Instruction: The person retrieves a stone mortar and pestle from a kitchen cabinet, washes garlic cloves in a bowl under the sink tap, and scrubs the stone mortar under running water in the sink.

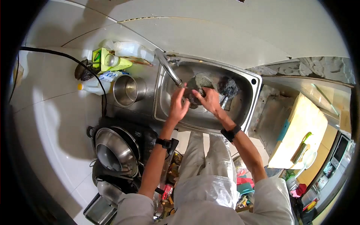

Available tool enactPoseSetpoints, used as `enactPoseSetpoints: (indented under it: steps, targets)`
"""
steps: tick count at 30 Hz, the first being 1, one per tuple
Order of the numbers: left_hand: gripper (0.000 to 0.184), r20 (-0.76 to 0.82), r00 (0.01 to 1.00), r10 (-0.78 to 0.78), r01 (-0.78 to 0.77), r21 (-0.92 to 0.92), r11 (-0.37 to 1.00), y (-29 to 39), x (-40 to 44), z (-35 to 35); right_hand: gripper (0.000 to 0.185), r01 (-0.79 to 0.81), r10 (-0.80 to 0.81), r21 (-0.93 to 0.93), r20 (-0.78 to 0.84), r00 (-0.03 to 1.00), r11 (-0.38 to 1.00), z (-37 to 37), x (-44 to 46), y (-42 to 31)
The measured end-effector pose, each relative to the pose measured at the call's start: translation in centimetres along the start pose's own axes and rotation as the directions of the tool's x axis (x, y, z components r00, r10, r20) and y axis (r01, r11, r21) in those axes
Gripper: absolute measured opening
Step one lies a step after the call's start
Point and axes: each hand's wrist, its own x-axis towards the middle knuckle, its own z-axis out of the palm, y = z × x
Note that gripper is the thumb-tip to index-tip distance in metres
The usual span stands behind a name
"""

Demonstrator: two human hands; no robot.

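Both my hands are over the steel sink (180,122), below the faucet (170,69). A rough, grey, rounded stone-like thing (202,80) lies in the basin, its kind unclear. My right hand (210,101) is curled at its near edge with the thumb out to the left, gripping it as far as I can see. To the left, my left hand (179,106) is under the spout with fingers apart, holding nothing visible. A dark mesh scrubber (228,87) rests in the basin to the right of my right hand. The area between my hands is dark and blurred.
Left of the sink stand a steel pot (128,90), a yellow-capped bottle (93,87) and a green box (108,62). Pans (112,150) sit on the stove nearer me. A cutting board (296,135) with a knife is on the right. A black cable (92,69) crosses the left counter.
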Motion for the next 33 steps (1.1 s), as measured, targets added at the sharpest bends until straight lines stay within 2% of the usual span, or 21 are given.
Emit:
enactPoseSetpoints:
  steps: [2,3,4,6,7,8,9,10,11,12,14,15,17,20,24,26,30,32,33]
  targets:
    - [0.076,0.076,0.975,0.210,-0.210,-0.007,0.978,0.4,-0.2,0.6,0.052,0.116,-0.115,-0.021,0.052,0.992,0.993,0.5,0.6,-0.2]
    - [0.097,0.141,0.974,0.175,-0.176,-0.003,0.984,-0.3,-0.1,0.8,0.050,0.171,-0.168,-0.059,0.055,0.984,0.984,1.1,0.9,0.1]
    - [0.097,0.143,0.975,0.171,-0.172,-0.002,0.985,-0.9,-0.6,1.1,0.050,0.169,-0.166,-0.056,0.059,0.984,0.984,1.9,1.0,0.4]
    - [0.105,0.124,0.991,-0.053,0.057,-0.027,0.998,-1.7,-0.9,2.2,0.049,0.332,-0.316,-0.182,0.109,0.942,0.926,3.0,1.7,0.5]
    - [0.108,0.021,0.999,0.037,-0.039,0.115,0.993,-2.1,-0.8,2.8,0.045,0.321,-0.287,-0.243,0.164,0.944,0.915,3.2,2.0,0.3]
    - [0.108,0.023,0.999,0.036,-0.038,0.115,0.993,-2.7,-0.5,3.2,0.045,0.319,-0.285,-0.242,0.164,0.944,0.916,3.7,2.3,0.3]
    - [0.106,0.028,0.997,-0.074,0.078,-0.150,0.986,-3.9,-0.2,3.7,0.043,0.397,-0.349,-0.267,0.211,0.913,0.878,4.7,2.8,1.0]
    - [0.102,0.039,0.991,-0.130,0.135,-0.215,0.967,-3.9,0.1,3.7,0.042,0.474,-0.409,-0.289,0.258,0.875,0.832,5.3,3.5,1.2]
    - [0.099,0.050,0.982,-0.185,0.191,-0.280,0.941,-4.0,0.3,3.8,0.037,0.499,-0.383,-0.330,0.359,0.851,0.801,5.7,3.9,1.6]
    - [0.095,0.061,0.969,-0.239,0.245,-0.342,0.907,-4.6,0.4,4.0,0.037,0.498,-0.382,-0.328,0.358,0.852,0.803,5.9,4.0,1.6]
    - [0.083,-0.164,0.987,-0.002,-0.013,-0.095,0.995,-5.7,0.9,4.9,0.030,0.641,-0.558,-0.313,0.320,0.766,0.700,6.3,4.2,1.9]
    - [0.083,-0.161,0.987,-0.007,-0.009,-0.096,0.995,-5.9,1.0,5.1,0.030,0.639,-0.555,-0.311,0.322,0.767,0.703,6.3,4.1,1.8]
    - [0.071,-0.233,0.972,0.031,-0.041,-0.037,0.998,-6.3,1.0,5.4,0.025,0.614,-0.510,-0.310,0.357,0.783,0.726,6.2,3.8,1.6]
    - [0.066,-0.295,0.955,-0.010,-0.013,-0.077,0.997,-7.5,0.9,6.2,0.021,0.640,-0.552,-0.393,0.325,0.768,0.660,7.7,3.6,3.2]
    - [0.060,-0.249,0.964,-0.094,0.090,-0.028,0.996,-7.5,-0.1,6.0,0.022,0.644,-0.594,-0.438,0.265,0.760,0.628,9.1,3.7,5.1]
    - [0.049,-0.197,0.945,-0.261,0.216,-0.223,0.951,-7.8,-0.5,5.9,0.025,0.624,-0.521,-0.431,0.342,0.782,0.652,8.4,3.9,4.8]
    - [0.036,-0.180,0.922,-0.343,0.302,-0.222,0.927,-6.5,-0.9,3.4,0.030,0.595,-0.466,-0.396,0.378,0.800,0.700,7.3,3.7,3.0]
    - [0.022,-0.338,0.911,-0.237,0.190,-0.167,0.968,-4.4,-0.6,2.2,0.031,0.392,-0.380,-0.101,0.123,0.917,0.914,6.1,2.8,0.4]
    - [0.019,-0.334,0.911,-0.244,0.179,-0.213,0.961,-1.3,-0.1,1.4,0.030,0.295,-0.310,0.135,0.115,0.944,0.946,5.6,3.0,-0.4]
